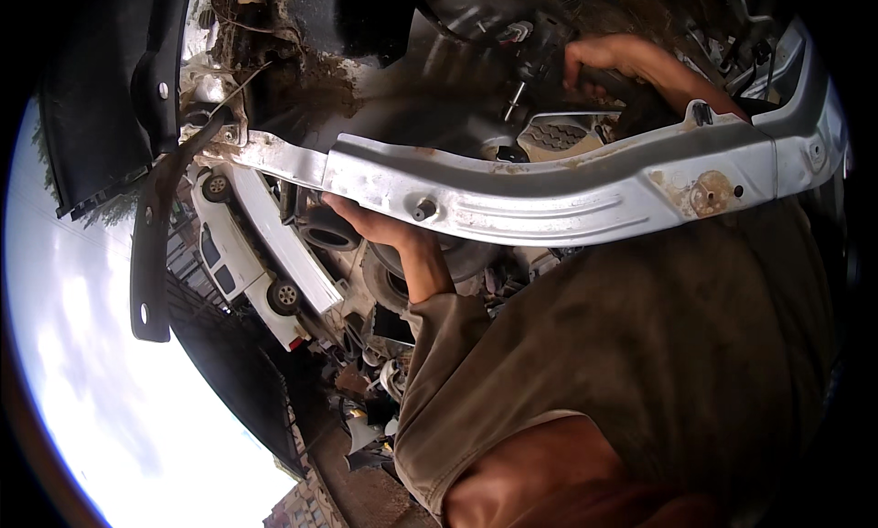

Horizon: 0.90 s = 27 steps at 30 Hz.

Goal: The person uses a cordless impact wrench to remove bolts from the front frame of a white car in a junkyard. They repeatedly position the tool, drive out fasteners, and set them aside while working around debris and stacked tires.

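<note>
A curved silver metal car rail (549, 194) with rusty patches crosses the view in front of both arms. My left hand (370, 224) reaches up at its lower edge, left of a short round stud (423, 210). The fingers of that hand are mostly hidden behind the rail. Beyond the rail, my right hand (599, 61) is inside the dark car body with its fingers curled down. What they close on, if anything, is lost in shadow. A shiny metal rod (516, 100) stands to the left of that hand, apart from it.
A dark metal strip with holes (151, 253) hangs at the left beside a black panel (110, 98). Tires (331, 231) and loose scrap parts (366, 427) lie below the rail. A white pickup truck (242, 244) stands farther off.
</note>
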### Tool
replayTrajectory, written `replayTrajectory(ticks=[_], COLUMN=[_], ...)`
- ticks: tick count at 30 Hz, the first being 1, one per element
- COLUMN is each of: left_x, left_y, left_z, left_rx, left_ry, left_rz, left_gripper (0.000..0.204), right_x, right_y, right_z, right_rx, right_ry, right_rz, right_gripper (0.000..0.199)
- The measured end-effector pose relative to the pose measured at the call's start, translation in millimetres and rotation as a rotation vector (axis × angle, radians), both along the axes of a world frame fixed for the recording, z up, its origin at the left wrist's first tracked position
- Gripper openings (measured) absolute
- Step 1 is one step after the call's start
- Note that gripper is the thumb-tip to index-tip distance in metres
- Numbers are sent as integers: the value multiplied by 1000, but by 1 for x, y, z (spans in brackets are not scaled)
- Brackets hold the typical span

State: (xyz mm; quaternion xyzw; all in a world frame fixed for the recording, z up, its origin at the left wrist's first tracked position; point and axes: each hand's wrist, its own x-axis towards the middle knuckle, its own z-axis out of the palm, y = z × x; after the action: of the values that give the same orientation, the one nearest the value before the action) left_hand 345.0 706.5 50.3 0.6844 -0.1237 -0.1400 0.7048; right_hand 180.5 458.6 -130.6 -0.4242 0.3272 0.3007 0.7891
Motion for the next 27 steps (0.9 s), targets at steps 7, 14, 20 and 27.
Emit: replayTrajectory(ticks=[7,14,20,27], left_x=[-9,-7,-12,-12], left_y=[-13,-6,0,4], left_z=[5,5,14,12], left_rx=[187,168,179,195], left_ry=[-167,-156,-171,-168], left_rz=[147,146,157,144], left_gripper=[58,58,58,58], right_x=[-4,2,3,1], right_y=[-3,-2,-1,1], right_z=[15,25,11,9], right_rx=[-38,-175,-78,-112], right_ry=[-23,17,29,7], right_rz=[-16,-7,1,9], right_gripper=[25,28,27,26])
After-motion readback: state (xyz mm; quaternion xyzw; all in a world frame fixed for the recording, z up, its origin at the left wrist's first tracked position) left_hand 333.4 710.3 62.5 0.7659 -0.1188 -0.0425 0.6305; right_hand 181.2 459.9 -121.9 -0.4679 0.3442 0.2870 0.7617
